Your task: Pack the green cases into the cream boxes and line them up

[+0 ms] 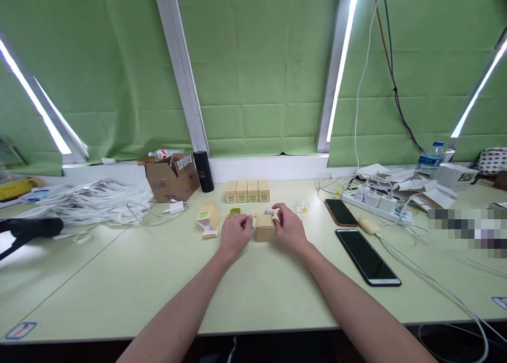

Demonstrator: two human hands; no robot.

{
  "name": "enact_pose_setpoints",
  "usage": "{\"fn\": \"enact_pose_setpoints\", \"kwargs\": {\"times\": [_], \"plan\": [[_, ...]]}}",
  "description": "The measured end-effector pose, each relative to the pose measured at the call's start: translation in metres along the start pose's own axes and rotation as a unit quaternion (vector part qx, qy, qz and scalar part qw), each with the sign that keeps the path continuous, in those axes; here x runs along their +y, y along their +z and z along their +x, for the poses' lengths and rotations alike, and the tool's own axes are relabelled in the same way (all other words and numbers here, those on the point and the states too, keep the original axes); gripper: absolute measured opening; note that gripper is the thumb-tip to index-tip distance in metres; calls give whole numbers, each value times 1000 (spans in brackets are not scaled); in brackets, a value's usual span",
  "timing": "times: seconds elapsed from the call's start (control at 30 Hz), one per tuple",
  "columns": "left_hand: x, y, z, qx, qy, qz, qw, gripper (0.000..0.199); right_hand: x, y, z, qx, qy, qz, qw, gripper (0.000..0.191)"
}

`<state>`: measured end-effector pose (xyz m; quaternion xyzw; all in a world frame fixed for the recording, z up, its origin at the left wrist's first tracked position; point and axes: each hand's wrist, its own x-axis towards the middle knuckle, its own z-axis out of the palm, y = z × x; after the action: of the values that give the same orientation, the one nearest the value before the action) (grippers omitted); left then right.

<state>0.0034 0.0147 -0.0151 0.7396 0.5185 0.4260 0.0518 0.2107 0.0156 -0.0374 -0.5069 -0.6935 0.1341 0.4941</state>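
A small kraft cardboard box (pixel 264 229) stands on the table between my two hands. My left hand (pixel 235 232) is just left of it, fingers curled together; whatever they may hold is hidden. On the box's other side is my right hand (pixel 291 226), thumb and index finger curved and apart, close to the box's right edge. Beside the index fingertip lies a small white piece (pixel 270 211); contact with it is unclear. Behind my left hand sits a small green item (pixel 235 211). Further left, another kraft box (pixel 208 219) lies with its flap open.
Several small kraft boxes (pixel 247 191) form a row at the back. A clear plastic piece (pixel 301 208) lies right of my hand, then two phones (pixel 368 256), a power strip (pixel 376 206) and cables. Leftward are a brown carton (pixel 171 180), a black bottle (pixel 203 171) and bundled white cables (pixel 95 202).
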Motion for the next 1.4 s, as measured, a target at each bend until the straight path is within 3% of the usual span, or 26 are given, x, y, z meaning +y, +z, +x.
{"fn": "enact_pose_setpoints", "kwargs": {"times": [0.07, 0.2, 0.33, 0.57, 0.73, 0.9, 1.13, 1.27, 1.4], "plan": [[1, 0, 1, 3, -24, -13, 1000, 39, 1, -2, 1, 4, 11, 22, 1000, 32], [-1, 2, 2, -14, -65, -65, 996, 25, -5, -9, -1, -65, -67, 160, 983, 36], [-3, 5, 1, -58, -92, -113, 988, 36, -10, -11, -5, -105, -97, 154, 978, 52], [-5, 8, 1, -57, -74, -104, 990, 23, 5, 4, -2, -49, -38, 45, 997, 54], [-1, 7, 0, -64, -77, -79, 992, 20, 14, 11, 1, -24, 69, 10, 997, 46], [4, 2, 0, -63, -101, -45, 992, 22, 21, 8, 4, -52, 121, 14, 991, 35], [10, -1, 1, -85, -145, 29, 985, 24, 16, 5, 5, -69, 136, 15, 988, 36], [11, -3, 1, -75, -151, 28, 985, 25, 5, -7, 7, -106, 128, 18, 986, 46], [9, -2, 1, -59, -145, 23, 987, 26, -4, -16, 8, -198, 84, 55, 975, 63]]}}
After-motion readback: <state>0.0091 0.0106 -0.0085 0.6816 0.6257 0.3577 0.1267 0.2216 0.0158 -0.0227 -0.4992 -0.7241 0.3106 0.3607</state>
